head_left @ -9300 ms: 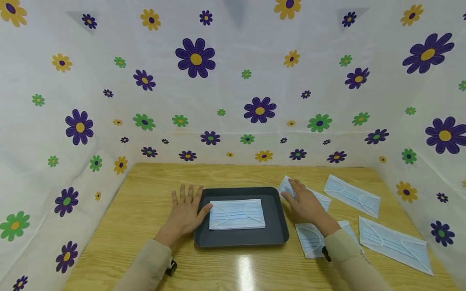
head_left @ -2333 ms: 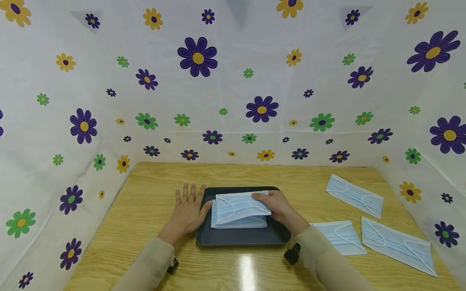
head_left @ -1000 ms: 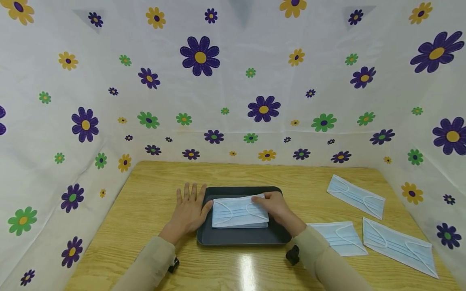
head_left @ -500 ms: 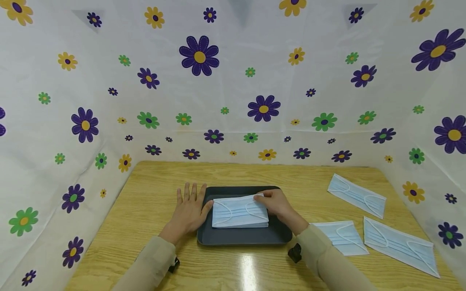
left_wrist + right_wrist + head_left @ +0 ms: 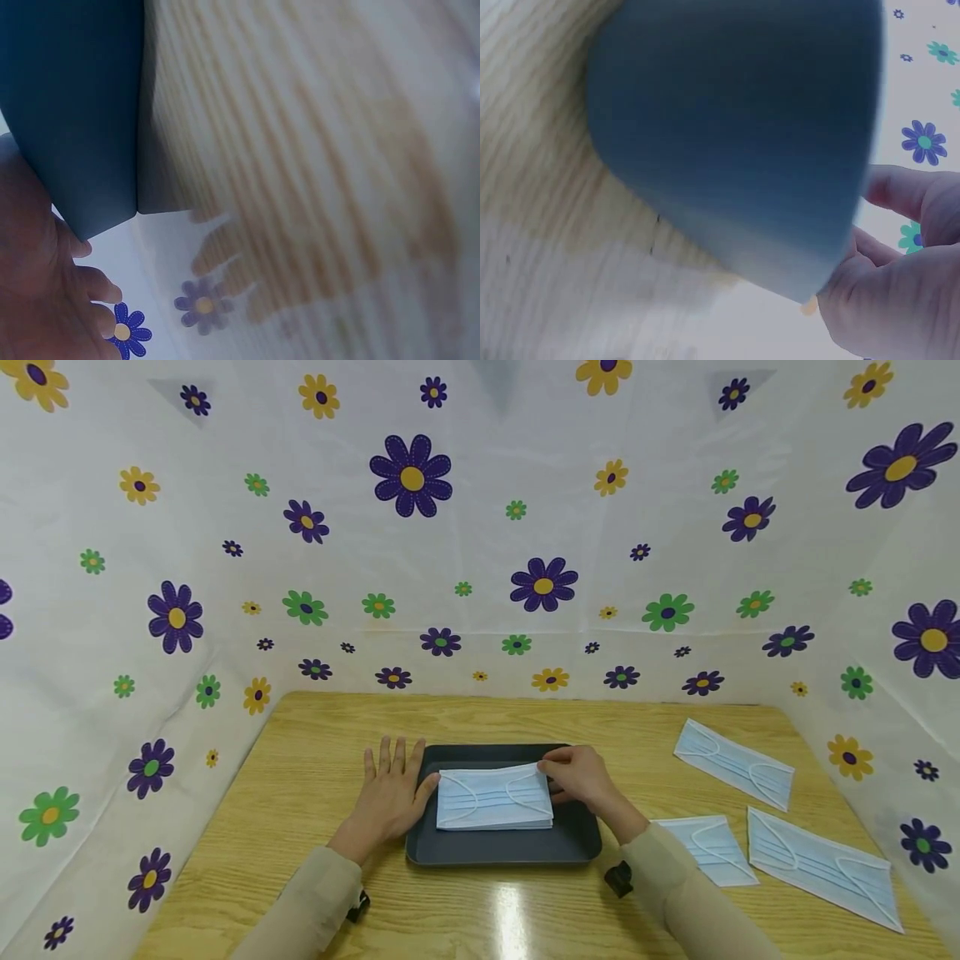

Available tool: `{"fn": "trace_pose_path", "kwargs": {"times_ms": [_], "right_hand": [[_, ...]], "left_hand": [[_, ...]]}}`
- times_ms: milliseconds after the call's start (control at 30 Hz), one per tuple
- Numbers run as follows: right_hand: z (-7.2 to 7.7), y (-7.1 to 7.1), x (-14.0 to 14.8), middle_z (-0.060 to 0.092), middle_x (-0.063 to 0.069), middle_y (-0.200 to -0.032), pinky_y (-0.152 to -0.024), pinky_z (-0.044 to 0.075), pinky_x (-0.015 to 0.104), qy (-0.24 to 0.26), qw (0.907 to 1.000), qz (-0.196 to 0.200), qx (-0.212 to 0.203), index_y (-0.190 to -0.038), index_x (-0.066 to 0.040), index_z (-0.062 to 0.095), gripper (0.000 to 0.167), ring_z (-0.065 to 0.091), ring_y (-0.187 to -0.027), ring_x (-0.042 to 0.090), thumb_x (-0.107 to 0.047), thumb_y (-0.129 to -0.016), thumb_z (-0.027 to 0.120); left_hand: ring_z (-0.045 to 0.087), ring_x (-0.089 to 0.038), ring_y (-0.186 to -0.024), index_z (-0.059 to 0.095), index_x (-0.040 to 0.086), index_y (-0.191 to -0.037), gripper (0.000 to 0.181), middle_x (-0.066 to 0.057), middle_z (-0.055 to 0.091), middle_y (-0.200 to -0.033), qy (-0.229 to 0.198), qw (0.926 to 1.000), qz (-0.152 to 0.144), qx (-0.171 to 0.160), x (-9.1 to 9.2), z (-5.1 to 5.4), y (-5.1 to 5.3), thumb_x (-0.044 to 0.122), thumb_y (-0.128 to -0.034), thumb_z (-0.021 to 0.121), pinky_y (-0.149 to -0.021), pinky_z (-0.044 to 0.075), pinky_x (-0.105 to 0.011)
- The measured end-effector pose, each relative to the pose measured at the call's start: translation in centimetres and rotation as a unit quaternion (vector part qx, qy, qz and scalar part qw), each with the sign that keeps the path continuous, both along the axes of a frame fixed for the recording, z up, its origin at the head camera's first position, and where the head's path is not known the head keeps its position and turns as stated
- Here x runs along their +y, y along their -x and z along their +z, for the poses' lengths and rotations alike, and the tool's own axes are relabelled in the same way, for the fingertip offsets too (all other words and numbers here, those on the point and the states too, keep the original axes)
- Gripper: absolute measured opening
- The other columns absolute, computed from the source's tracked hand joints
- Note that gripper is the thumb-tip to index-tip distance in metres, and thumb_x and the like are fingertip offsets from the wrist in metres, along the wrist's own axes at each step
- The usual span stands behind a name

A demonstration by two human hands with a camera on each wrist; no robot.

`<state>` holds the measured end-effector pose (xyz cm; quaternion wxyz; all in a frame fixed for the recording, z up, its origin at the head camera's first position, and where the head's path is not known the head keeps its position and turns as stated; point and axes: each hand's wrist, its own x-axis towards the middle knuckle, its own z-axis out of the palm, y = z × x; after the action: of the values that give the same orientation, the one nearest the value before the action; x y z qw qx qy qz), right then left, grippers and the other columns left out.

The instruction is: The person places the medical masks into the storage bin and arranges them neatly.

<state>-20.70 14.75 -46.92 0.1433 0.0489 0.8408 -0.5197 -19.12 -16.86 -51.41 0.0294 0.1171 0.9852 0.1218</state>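
A dark grey tray (image 5: 502,852) holds a stack of light blue pleated face masks (image 5: 491,797) with white ear loops. At the stack's upper right corner, my right hand (image 5: 588,777) pinches the top mask between thumb and index finger. My left hand (image 5: 386,797) lies with fingers spread at the tray's left side, its thumb over the rim and close to the stack's left edge. In the left wrist view the left hand (image 5: 52,277) is beside the tray wall (image 5: 82,112). The right wrist view has the tray's underside (image 5: 742,135) hiding the masks, with the right hand (image 5: 900,277) past its edge.
Three more masks lie on the wooden table (image 5: 330,727) to the right: one at the back (image 5: 735,764), one at the far right (image 5: 825,868), and one (image 5: 708,847) partly under the right sleeve. White flowered cloth (image 5: 480,543) encloses the back and sides.
A mask from the right side of the table has come onto the stack in the tray and been lowered flat. My right hand has shifted to its upper right corner; the left stays put.
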Motion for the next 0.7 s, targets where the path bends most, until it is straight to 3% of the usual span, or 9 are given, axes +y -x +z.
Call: {"fn": "trace_pose_path", "kwargs": {"times_ms": [233, 400, 700], "right_hand": [[0.5, -0.2, 0.8, 0.073, 0.033, -0.116, -0.067, 0.066, 0.039, 0.009, 0.9999, 0.009, -0.003, -0.133, 0.018, 0.060, 0.042, 0.079, -0.080, 0.030, -0.011, -0.103, 0.063], [0.9, -0.5, 1.7, 0.073, 0.033, -0.119, -0.069, 0.066, 0.041, 0.020, 0.9997, 0.005, 0.010, -0.133, 0.016, 0.062, 0.040, 0.080, -0.083, 0.033, -0.010, -0.103, 0.064], [1.6, -0.4, 5.8, 0.068, 0.034, -0.126, -0.072, 0.066, 0.037, 0.107, 0.9937, -0.021, 0.024, -0.144, 0.012, 0.056, 0.049, 0.080, -0.085, 0.022, -0.019, -0.107, 0.063]], "left_hand": [[0.005, -0.050, -0.162, 0.020, 0.009, -0.170, 0.075, -0.030, 0.016, -0.173, -0.005, 1.0000, -0.001, 0.004, 0.0, 0.0, 0.0, 0.056, -0.1125, 0.033, -0.127, 0.000, -0.072], [0.005, -0.050, -0.163, 0.020, 0.010, -0.170, 0.075, -0.029, 0.016, -0.173, -0.003, 1.0000, 0.001, 0.005, 0.0, 0.0, 0.0, 0.056, -0.1124, 0.033, -0.128, 0.000, -0.071], [0.005, -0.051, -0.162, 0.020, 0.009, -0.170, 0.074, -0.030, 0.018, -0.172, -0.010, 0.9999, -0.001, 0.001, 0.1, 0.3, -0.1, 0.054, -0.1127, 0.035, -0.127, 0.001, -0.072]]}}
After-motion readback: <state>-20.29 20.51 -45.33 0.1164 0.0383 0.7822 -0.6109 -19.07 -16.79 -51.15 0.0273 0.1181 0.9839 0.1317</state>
